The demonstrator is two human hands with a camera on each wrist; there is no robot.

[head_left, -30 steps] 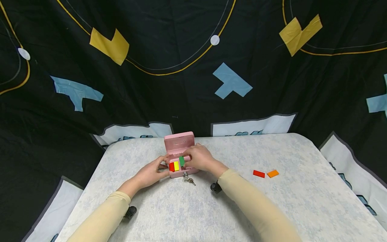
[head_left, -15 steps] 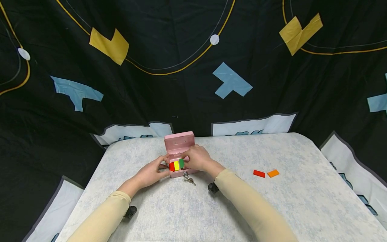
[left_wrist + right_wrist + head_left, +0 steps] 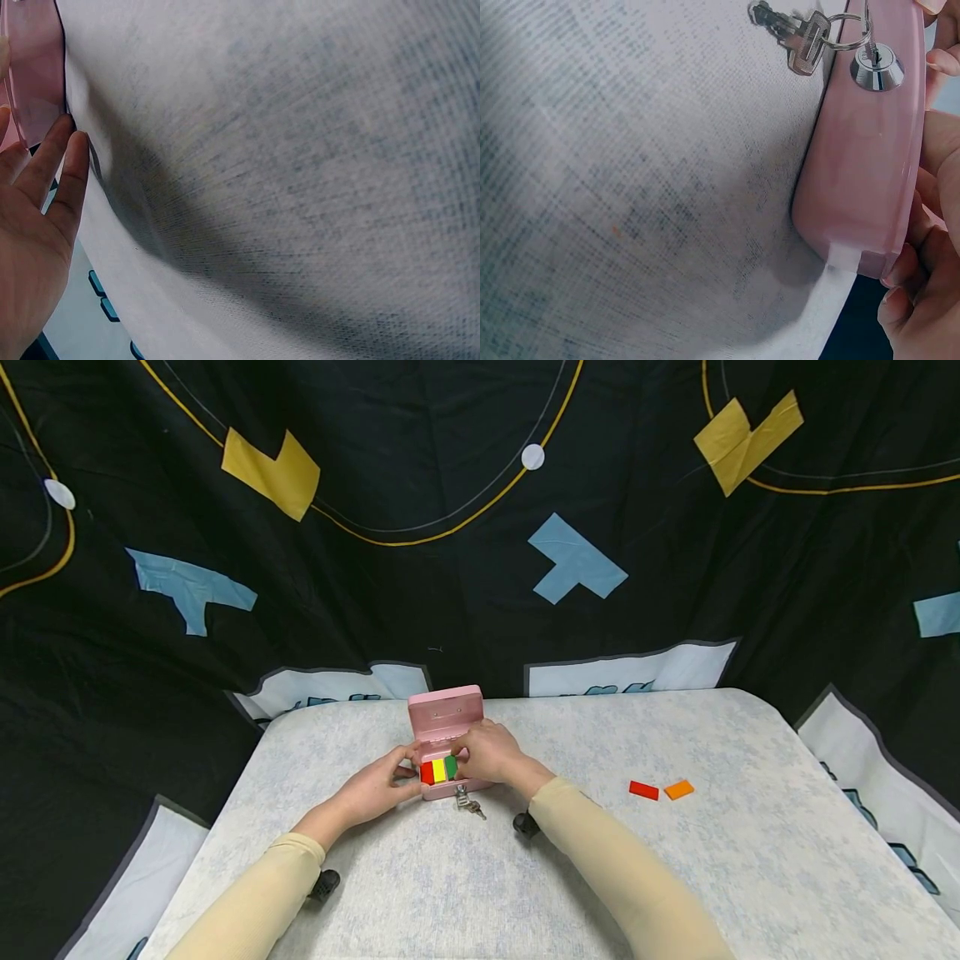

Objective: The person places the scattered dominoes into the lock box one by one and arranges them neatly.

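Note:
A small pink metal cash box [image 3: 438, 792] stands on the table with its lid [image 3: 446, 713] raised. Inside, a red block [image 3: 426, 773], a yellow block [image 3: 438, 770] and a green block [image 3: 451, 767] form a row. My right hand [image 3: 491, 753] reaches over the box's right half and pinches the green block; the fingertips are partly hidden. At the left end, my left hand [image 3: 381, 787] holds the box's side between thumb and fingers. In the right wrist view, a key ring with keys [image 3: 808, 43] hangs from the front lock [image 3: 877, 69].
To the right on the patterned tablecloth [image 3: 570, 877] lie a loose red block [image 3: 643, 790] and an orange block [image 3: 678, 789], side by side. A black curtain [image 3: 465, 602] hangs behind the table's far edge.
The green block has gone down and become level beside the yellow one, my right hand shifting slightly left with it. My left hand has kept its place.

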